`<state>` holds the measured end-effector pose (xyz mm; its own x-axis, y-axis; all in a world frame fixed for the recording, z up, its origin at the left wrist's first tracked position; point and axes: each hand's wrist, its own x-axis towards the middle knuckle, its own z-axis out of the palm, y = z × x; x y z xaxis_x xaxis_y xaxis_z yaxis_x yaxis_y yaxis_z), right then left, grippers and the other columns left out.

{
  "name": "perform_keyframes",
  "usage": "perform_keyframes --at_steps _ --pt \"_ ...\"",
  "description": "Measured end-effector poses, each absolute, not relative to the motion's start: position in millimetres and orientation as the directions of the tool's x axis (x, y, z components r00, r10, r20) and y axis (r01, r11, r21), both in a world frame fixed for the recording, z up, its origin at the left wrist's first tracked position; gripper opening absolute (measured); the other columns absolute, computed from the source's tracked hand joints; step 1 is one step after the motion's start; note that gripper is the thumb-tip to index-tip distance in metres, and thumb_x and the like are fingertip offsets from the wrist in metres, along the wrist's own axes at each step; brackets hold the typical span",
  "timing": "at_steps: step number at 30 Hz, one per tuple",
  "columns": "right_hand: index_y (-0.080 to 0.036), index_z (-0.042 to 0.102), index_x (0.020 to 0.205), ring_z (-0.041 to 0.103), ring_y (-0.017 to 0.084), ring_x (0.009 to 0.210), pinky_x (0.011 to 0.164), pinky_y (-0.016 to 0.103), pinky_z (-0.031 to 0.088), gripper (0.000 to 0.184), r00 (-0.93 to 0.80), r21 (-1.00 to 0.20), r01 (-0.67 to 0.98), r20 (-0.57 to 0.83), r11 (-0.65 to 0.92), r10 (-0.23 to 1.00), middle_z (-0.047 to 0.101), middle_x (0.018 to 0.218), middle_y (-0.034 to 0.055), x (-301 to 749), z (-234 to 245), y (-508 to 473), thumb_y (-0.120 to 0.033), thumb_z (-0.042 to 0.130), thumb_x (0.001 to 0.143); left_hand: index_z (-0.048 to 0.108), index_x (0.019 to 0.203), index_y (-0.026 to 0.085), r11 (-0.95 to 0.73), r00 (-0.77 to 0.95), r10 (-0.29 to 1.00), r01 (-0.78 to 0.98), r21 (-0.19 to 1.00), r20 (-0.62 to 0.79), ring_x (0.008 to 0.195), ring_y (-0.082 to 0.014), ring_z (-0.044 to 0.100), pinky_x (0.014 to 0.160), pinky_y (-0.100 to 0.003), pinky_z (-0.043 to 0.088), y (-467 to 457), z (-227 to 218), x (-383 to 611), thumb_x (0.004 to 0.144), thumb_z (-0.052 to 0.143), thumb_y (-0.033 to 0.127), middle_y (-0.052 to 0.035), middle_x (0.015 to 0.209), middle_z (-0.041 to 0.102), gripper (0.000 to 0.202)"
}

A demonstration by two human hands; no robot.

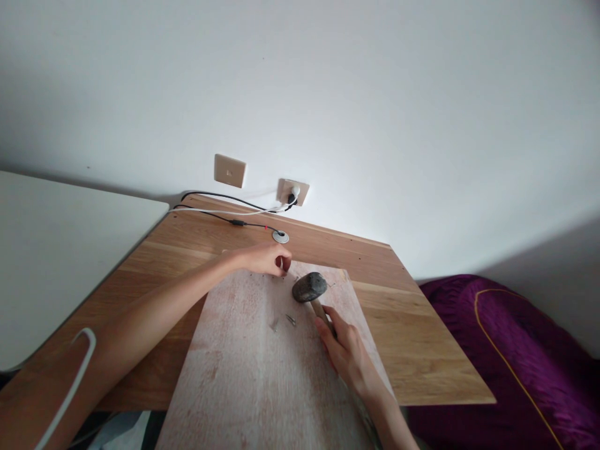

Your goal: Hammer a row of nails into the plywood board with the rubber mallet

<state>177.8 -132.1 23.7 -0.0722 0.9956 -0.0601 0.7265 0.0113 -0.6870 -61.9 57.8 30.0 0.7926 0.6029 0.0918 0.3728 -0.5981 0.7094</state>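
Observation:
A pale, worn wooden board (253, 375) lies on a wooden desk (412, 337). My right hand (344, 350) grips the wooden handle of a hammer, whose dark head (309, 286) rests near the board's far end. My left hand (267, 257) reaches to the board's far edge with fingertips pinched together, apparently on a small nail that is too small to make out. Two loose nails (284, 321) lie on the board between my hands.
Black and white cables (225, 212) run along the desk's back to a wall socket (292, 191). A round cable grommet (280, 236) sits behind my left hand. A white table (56, 250) stands on the left, purple bedding (515, 362) on the right.

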Motion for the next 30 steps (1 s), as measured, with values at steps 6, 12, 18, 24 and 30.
perform_keyframes --at_steps 6,12,18,24,30 --pt "-0.017 0.064 0.118 0.051 0.017 0.055 0.056 0.027 0.035 0.048 -0.071 -0.691 0.723 -0.094 -0.014 0.993 0.05 0.059 -0.0051 176.7 26.6 -132.7 -0.057 0.042 0.103 0.071 0.078 0.015 -0.593 0.808 0.584 0.361 0.72 0.076 0.066 -0.0118 0.061 0.066 -0.023 0.041 56.9 31.7 -61.9 0.077 0.073 0.006 0.0024 0.071 0.066 0.009" --pt "-0.018 0.065 0.114 0.048 0.016 0.055 0.056 0.027 0.034 0.046 -0.071 -0.699 0.715 -0.074 -0.001 0.995 0.047 0.057 -0.0062 176.6 25.0 -132.5 -0.057 0.042 0.103 0.071 0.079 0.015 -0.608 0.817 0.569 0.345 0.715 0.09 0.067 -0.0113 0.062 0.066 -0.022 0.041 57.0 32.0 -62.3 0.076 0.07 0.002 0.0027 0.072 0.067 0.014" --pt "-0.018 0.064 0.116 0.049 0.016 0.053 0.055 0.027 0.034 0.046 -0.066 -0.696 0.718 -0.102 -0.024 0.993 0.047 0.056 -0.0068 176.1 26.1 -132.3 -0.057 0.041 0.103 0.069 0.08 0.016 -0.602 0.831 0.551 0.332 0.727 0.078 0.067 -0.0117 0.061 0.064 -0.022 0.04 57.3 28.8 -60.5 0.076 0.07 0.004 0.0028 0.071 0.067 0.013" --pt "-0.018 0.065 0.115 0.049 0.015 0.053 0.054 0.026 0.035 0.045 -0.07 -0.691 0.722 -0.091 -0.012 0.993 0.05 0.057 -0.0057 176.2 26.0 -132.2 -0.056 0.042 0.103 0.067 0.078 0.016 -0.626 0.824 0.558 0.335 0.705 0.104 0.067 -0.0124 0.059 0.064 -0.023 0.039 57.2 26.5 -60.2 0.078 0.071 0.01 0.0023 0.071 0.066 0.008" --pt "-0.018 0.065 0.116 0.048 0.015 0.049 0.05 0.026 0.035 0.047 -0.07 -0.702 0.712 -0.1 -0.021 0.993 0.052 0.056 -0.0049 176.5 26.3 -133.2 -0.057 0.042 0.103 0.066 0.083 0.017 -0.619 0.813 0.574 0.357 0.7 0.093 0.07 -0.0139 0.06 0.063 -0.024 0.038 56.4 24.5 -58.6 0.08 0.072 0.016 0.0011 0.076 0.067 0.007"
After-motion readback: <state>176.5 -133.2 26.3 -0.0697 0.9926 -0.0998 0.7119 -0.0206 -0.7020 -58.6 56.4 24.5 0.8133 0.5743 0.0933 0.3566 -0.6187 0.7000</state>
